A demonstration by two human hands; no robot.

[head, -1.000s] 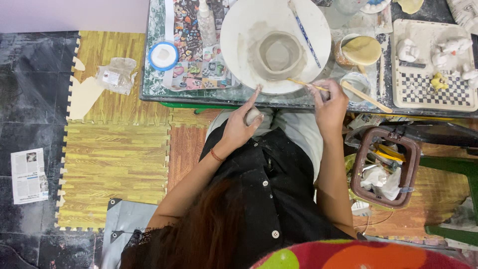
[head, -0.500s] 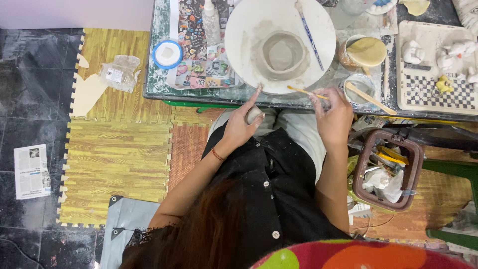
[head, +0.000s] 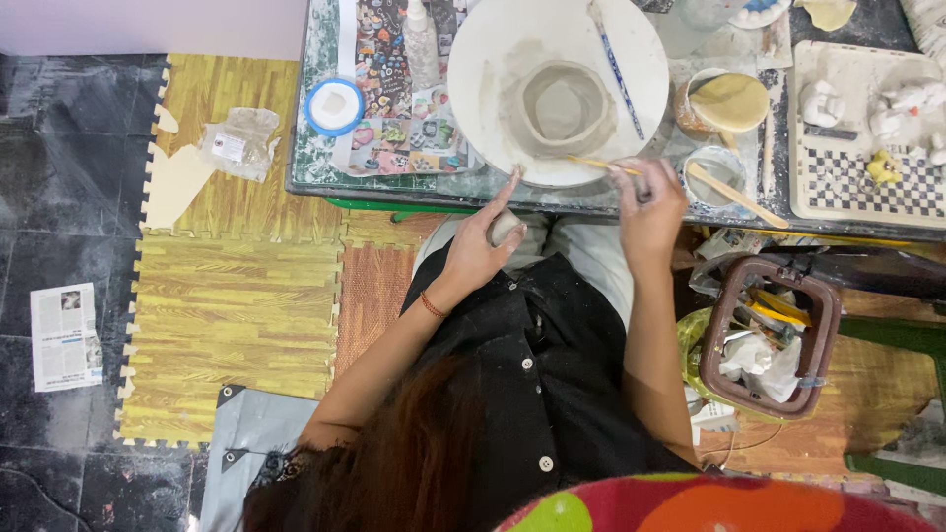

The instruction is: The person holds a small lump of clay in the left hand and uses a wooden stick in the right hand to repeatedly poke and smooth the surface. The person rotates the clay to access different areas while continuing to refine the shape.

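Clay pot (head: pixel 560 106) sits on the white round board (head: pixel 558 89) at twelve o'clock. My left hand (head: pixel 485 246) clenches a clay lump (head: pixel 505 228); my right hand (head: pixel 650 202) pinches a wooden stick (head: pixel 596 164), which could gouge the soft wall if pressed.

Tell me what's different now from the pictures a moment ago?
Not much. The right hand keeps the thin wooden stick, whose tip sits nearer the clay pot on the white round board. The left hand still grips a grey lump of clay, one finger touching the board's edge. Nothing was picked up or let go.
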